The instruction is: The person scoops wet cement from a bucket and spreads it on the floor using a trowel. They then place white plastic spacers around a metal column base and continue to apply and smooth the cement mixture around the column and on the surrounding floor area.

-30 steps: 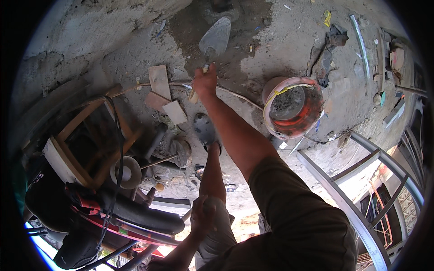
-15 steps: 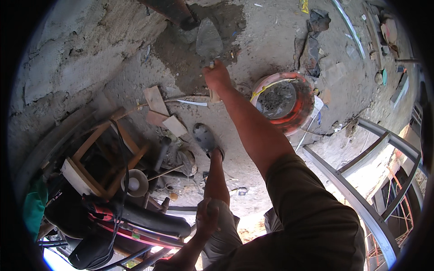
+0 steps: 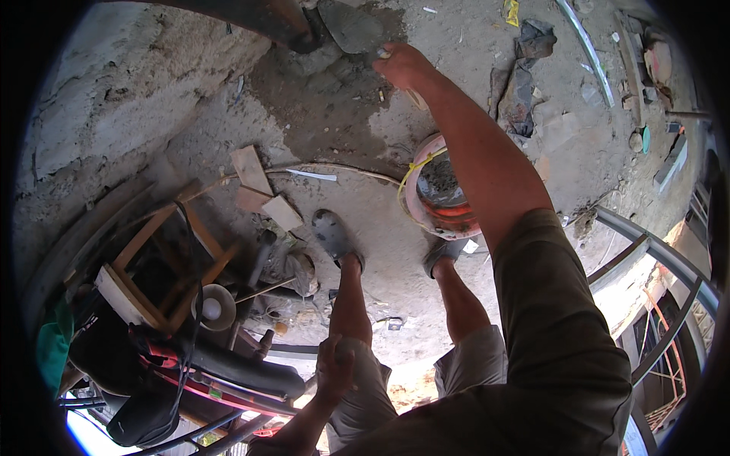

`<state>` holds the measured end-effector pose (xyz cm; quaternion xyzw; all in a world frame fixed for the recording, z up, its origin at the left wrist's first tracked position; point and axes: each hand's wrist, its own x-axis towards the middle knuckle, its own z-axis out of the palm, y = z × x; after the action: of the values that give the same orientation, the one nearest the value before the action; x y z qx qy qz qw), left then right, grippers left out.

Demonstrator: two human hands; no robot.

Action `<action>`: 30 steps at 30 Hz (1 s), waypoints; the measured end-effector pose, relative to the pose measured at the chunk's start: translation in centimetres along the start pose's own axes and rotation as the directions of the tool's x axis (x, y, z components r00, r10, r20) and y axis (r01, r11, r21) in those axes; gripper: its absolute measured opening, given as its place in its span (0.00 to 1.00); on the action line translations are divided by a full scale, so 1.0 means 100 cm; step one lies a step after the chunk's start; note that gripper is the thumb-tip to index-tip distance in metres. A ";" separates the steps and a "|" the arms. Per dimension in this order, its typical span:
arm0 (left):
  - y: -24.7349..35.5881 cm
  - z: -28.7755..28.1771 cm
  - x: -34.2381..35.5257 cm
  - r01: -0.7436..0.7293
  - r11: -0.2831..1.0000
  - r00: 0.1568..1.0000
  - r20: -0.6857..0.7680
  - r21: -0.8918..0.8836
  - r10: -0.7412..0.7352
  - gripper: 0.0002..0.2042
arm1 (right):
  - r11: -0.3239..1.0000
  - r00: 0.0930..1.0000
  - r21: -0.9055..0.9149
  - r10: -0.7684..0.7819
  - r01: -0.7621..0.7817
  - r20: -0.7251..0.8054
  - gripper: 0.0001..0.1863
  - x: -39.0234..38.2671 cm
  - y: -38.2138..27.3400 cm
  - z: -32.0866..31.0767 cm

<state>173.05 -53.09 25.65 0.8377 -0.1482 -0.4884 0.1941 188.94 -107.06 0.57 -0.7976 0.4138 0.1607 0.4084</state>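
Observation:
My right hand is closed around the handle of a trowel. The trowel's grey blade lies over a dark patch of wet mortar at the top of the view, beside the foot of a rusty metal post. Below my right forearm stands a reddish bucket with grey mortar in it, partly covered by the arm. My left hand rests on my left knee with its fingers laid over it and holds nothing.
Left of my feet lie tile pieces, a wooden frame and a white bowl-shaped thing. A rough wall rises at the left. A metal ladder-like frame stands at the right. Crumpled dark scraps lie beyond the bucket.
My right hand has moved up and to the right with the trowel, whose blade now points up-left beside the post. My forearm now covers part of the bucket. My left hand stays on the knee.

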 end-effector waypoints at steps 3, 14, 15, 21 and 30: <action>-0.005 0.005 -0.003 -0.004 1.000 1.000 -0.018 -0.014 0.004 0.22 | 0.992 0.990 0.113 0.034 -0.049 0.133 0.37 0.003 -0.014 -0.003; 0.004 0.009 -0.002 0.057 0.998 0.998 -0.007 -0.018 -0.057 0.22 | 0.998 0.994 0.050 -0.035 0.030 0.100 0.37 -0.020 0.019 0.007; 0.004 0.009 -0.002 0.059 0.998 0.998 -0.004 -0.014 -0.059 0.22 | 0.995 0.987 0.091 0.020 -0.034 0.158 0.37 -0.018 0.001 -0.003; 0.005 0.010 -0.001 0.034 0.999 0.999 0.022 -0.003 -0.034 0.23 | 0.999 0.991 0.045 0.014 -0.020 0.131 0.36 -0.016 0.002 0.019; 0.000 0.016 -0.002 0.002 1.000 1.000 -0.031 -0.008 -0.002 0.23 | 0.985 0.997 0.172 0.022 -0.034 0.068 0.30 -0.151 0.018 0.013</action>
<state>171.58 -53.31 25.08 0.8446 -0.1422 -0.4761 0.1992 178.48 -98.58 7.82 -0.7476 0.4237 0.1559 0.4871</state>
